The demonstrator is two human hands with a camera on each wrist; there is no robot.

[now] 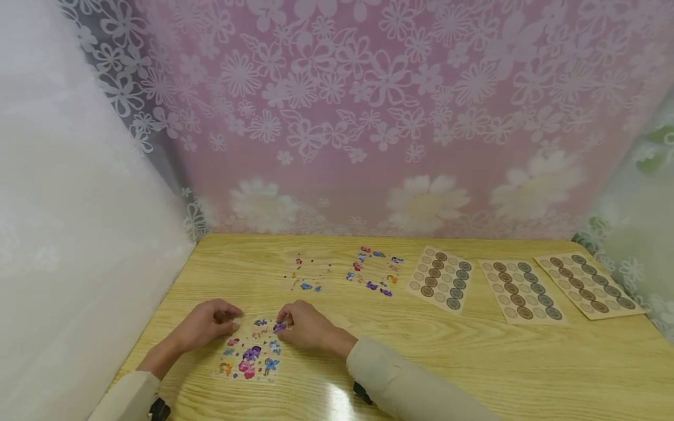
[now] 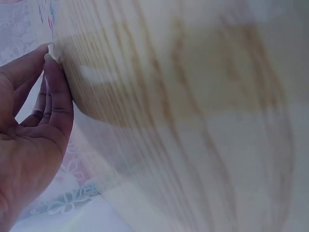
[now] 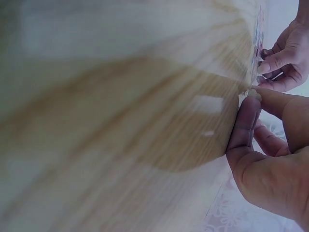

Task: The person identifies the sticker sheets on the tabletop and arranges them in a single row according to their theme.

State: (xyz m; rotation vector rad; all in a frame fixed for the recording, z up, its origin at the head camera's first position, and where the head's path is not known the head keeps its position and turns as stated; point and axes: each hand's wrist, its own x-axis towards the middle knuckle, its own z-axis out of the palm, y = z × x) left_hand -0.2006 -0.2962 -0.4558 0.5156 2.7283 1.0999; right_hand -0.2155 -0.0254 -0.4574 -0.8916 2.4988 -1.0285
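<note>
A clear sticker sheet printed with small colourful cartoon ponies lies on the wooden table, near its left front. At its upper left corner, my left hand pinches the edge between thumb and finger. My right hand pinches the upper right corner, close to a purple figure. In the left wrist view, the left hand has thumb and fingertip meeting at the table surface. Seen from the right wrist, the right hand brings its thumb and forefinger together low on the table, with the left hand beyond it.
Behind the hands lie two more clear sticker sheets, a sparse one and a fuller one. Three beige sheets of round coin-like prints, the left, middle and right, spread to the right. Flowered curtain hangs behind the table.
</note>
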